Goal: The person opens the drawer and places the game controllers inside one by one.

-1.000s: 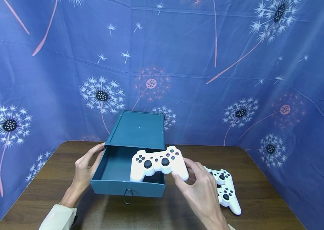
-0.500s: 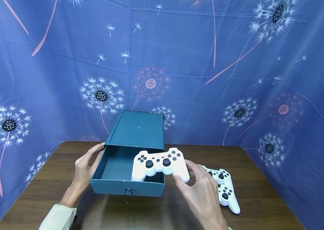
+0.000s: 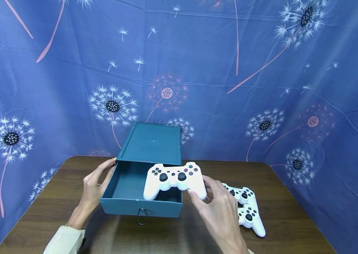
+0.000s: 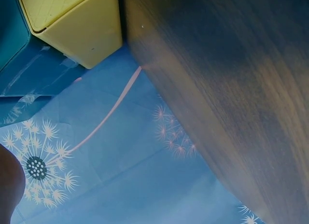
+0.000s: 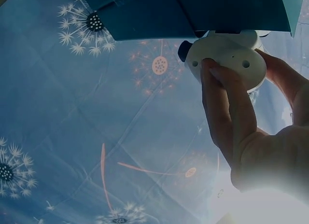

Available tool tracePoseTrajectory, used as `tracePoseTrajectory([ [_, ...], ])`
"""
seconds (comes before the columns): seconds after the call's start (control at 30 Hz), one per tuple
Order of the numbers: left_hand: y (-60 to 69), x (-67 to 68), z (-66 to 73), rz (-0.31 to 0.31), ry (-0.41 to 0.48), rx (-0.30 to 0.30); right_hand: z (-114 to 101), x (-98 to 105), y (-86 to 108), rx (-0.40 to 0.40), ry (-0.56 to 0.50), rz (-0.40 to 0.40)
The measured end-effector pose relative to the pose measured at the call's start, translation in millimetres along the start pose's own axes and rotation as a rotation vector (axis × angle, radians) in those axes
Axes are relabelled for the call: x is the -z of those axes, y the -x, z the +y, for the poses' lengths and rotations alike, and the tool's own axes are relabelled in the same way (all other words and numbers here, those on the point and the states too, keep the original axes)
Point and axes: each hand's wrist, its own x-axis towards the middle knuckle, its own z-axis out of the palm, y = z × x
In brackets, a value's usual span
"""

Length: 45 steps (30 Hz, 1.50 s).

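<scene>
My right hand (image 3: 220,208) pinches the right grip of a white game controller (image 3: 191,180) between thumb and fingers. Its buttons and two black sticks face me. The controller appears in front of and over the right part of a pulled-out teal drawer (image 3: 125,205), with a ring pull on its front. In the right wrist view, fingers (image 5: 239,98) press the end of the controller (image 5: 253,72), close to the teal box. My left hand (image 3: 94,187) rests its extended fingers against the left side of the teal box (image 3: 151,143); some fingertips are hidden.
A second white controller (image 3: 253,215) lies on the wooden table (image 3: 280,218) at right, partly hidden by my right hand. A yellow box-like part (image 4: 84,33) adjoins the teal box in the left wrist view. A blue dandelion-print cloth (image 3: 204,49) hangs behind.
The controller shifted slightly right and down, then back left and up, and now sits more level. My right hand moved with it; my left hand and the drawer stayed put.
</scene>
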Motion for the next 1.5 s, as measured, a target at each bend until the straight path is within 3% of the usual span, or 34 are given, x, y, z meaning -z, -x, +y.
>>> tracePoseTrajectory([
  [0.77, 2.2, 0.7, -2.4, 0.009, -0.002, -0.001, -15.9, -17.9, -0.5, 0.111, -0.084, 0.015],
  [1.03, 2.4, 0.8, -1.6, -0.002, 0.015, 0.004, -17.0, -18.4, 0.0, 0.11, -0.116, 0.016],
  [1.3, 2.1, -0.4, -1.0, -0.005, 0.005, 0.015, -22.7, -21.5, 1.8, 0.079, -0.151, -0.086],
  [1.5, 1.4, -0.9, -0.1, 0.0, 0.0, 0.017, -23.3, -23.2, 0.4, 0.052, -0.15, -0.113],
])
